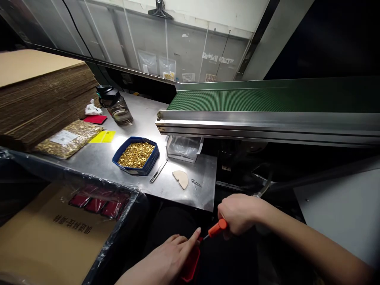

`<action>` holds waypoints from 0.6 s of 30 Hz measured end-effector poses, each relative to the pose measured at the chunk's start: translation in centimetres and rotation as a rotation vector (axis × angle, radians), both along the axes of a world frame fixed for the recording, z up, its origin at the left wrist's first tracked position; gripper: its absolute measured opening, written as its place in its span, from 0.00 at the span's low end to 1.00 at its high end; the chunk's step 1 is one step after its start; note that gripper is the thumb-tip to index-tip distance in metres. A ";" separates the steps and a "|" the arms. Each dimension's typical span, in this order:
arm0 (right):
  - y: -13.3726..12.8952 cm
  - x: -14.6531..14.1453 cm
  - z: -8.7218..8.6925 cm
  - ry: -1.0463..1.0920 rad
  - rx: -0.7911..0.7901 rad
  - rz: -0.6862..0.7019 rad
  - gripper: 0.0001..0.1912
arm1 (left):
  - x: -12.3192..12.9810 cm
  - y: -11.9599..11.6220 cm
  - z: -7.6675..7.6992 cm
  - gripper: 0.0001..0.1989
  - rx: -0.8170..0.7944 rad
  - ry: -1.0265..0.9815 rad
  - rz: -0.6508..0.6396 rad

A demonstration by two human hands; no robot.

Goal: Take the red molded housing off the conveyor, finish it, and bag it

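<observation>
A red shallow piece with angled corners (191, 264) lies low in front of me, partly under my left hand (169, 257), which grips its side with one finger stretched along the top. My right hand (237, 213) is closed around the orange handle of a screwdriver (218, 228). Its thin metal shaft points left and reaches the red piece beside my left fingertip; the tip itself is hidden. On the metal table (190, 200) nearby are a utility knife (158, 170), a half-round beige disc (181, 179) and a small metal clipper-like tool (196, 183).
A blue tray (145, 171) holds small gold-coloured parts. Behind it stand a water bottle (120, 111) and a clear plastic bin (182, 158). A green conveyor belt (231, 99) runs right. At left are stacked cardboard (44, 93) and a lined box (74, 253) with red pieces.
</observation>
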State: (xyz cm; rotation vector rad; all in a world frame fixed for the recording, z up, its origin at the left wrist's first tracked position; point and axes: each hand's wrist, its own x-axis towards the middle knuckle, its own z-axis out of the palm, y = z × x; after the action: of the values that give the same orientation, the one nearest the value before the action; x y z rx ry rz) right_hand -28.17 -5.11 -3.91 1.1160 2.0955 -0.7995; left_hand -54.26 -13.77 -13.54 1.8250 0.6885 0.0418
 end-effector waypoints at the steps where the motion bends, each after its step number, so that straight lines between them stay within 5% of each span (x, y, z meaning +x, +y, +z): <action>1: 0.2 -0.3 -0.2 0.011 -0.005 0.011 0.12 | -0.1 0.0 -0.2 0.62 -0.047 -0.051 0.016; 5: 0.1 0.2 -1.1 -0.004 -0.001 0.036 0.12 | -1.6 -0.7 -2.4 0.57 -0.423 -0.293 0.235; 9: -1.7 3.9 -3.2 0.164 0.027 -0.013 0.06 | -2.3 -2.1 -6.0 0.61 -0.825 -0.626 0.834; 13: -2.7 8.7 -8.4 0.381 0.412 -0.176 0.11 | -1.8 -2.2 -7.9 0.57 -1.124 -0.696 1.289; 18: 1.9 12.5 -16.9 0.213 0.649 -0.286 0.18 | -1.5 -0.6 -9.5 0.54 -1.126 -0.625 1.318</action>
State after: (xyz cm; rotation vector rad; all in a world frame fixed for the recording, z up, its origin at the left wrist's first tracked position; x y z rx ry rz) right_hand -15.64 -3.20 -20.81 1.7646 2.4939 -0.3641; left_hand -55.72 -14.33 -23.01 0.0523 1.0246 0.8570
